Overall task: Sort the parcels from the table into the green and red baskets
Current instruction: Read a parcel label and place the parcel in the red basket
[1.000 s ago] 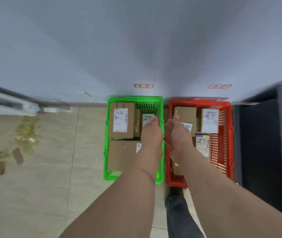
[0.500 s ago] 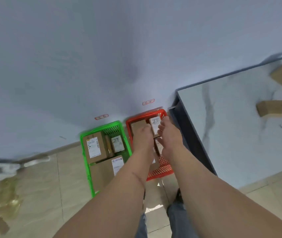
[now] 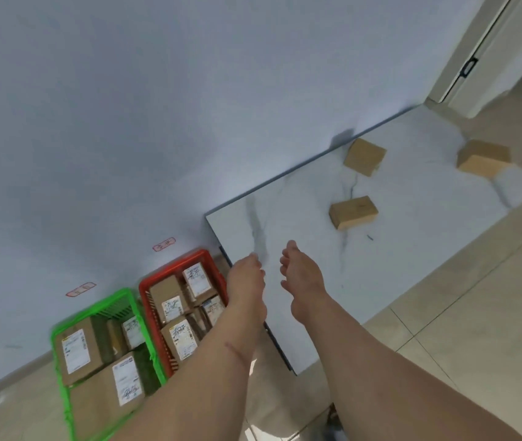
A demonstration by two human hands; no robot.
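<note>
Both hands have swung away from the red basket (image 3: 174,275) and now hang over the near corner of the white marble surface (image 3: 412,237), so the person has clearly turned from the baskets back toward the leftover parcels. Left hand (image 3: 247,281) and right hand (image 3: 301,278) are side by side, apart from each other, fingers loose and a bit drooped. Nothing is in either grip, both are released, which makes sense if whatever got carried over has just been dropped off.

Using the red basket as the marker: it sits on the floor tight against the end of the surface, and it's packed with labelled cardboard parcels lying label-up. The green basket (image 3: 62,332) is right beside it on the far side from the surface, also holding several labelled boxes. I'd guess they're parked next to each other and right at the surface's end so sorting is just a short turn.

Still to sort, all well away from the red basket, out on the surface: a near parcel (image 3: 353,211), a back parcel (image 3: 364,156) close to the wall, and an edge parcel (image 3: 484,157) at the far end. All plain brown sides up, so I can't tell which basket each belongs in. My bet is the near parcel goes next, being the closest reach.
</note>
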